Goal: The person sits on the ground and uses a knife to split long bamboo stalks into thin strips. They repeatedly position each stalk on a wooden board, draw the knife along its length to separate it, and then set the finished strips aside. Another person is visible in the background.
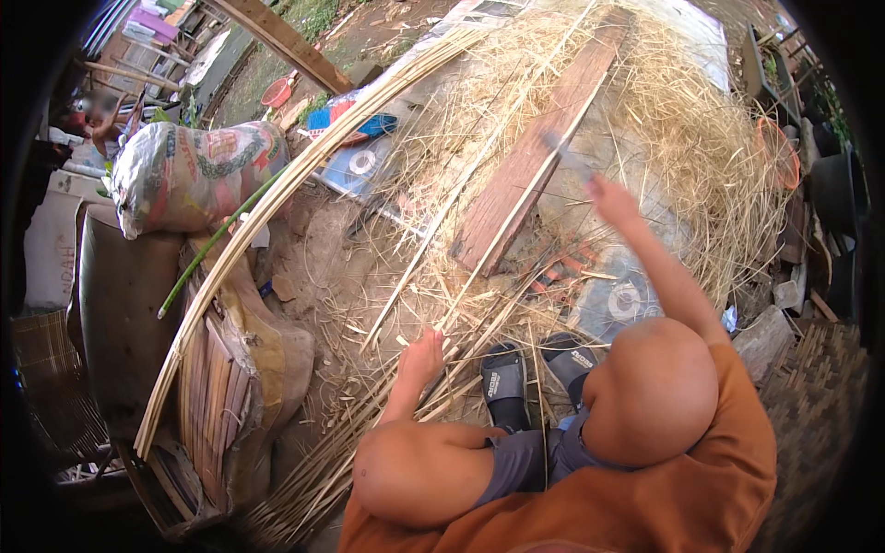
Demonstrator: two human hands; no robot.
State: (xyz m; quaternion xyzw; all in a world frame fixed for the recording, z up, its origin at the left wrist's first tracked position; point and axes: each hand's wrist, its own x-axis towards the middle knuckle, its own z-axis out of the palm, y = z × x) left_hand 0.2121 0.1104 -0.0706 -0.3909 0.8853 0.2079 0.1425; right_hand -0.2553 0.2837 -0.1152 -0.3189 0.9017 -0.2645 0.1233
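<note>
My left hand (421, 361) is closed round the near end of a pale, thin bamboo strip (516, 217). From there the strip runs up and away to the right, lying along the edge of a brown wooden plank (516, 189). Further out, my right hand (612, 202) grips a knife (570, 158). Motion blurs its blade, which is over the strip near the plank's right edge; I cannot tell whether it touches. A second long strip (442, 226) lies left of the plank.
Curly shavings (701, 147) spread around the plank. A curved bundle of long strips (304, 157) crosses the left side, near a stuffed sack (198, 175). More strips (323, 479) lie by my left knee. A person (103, 122) is at the far left.
</note>
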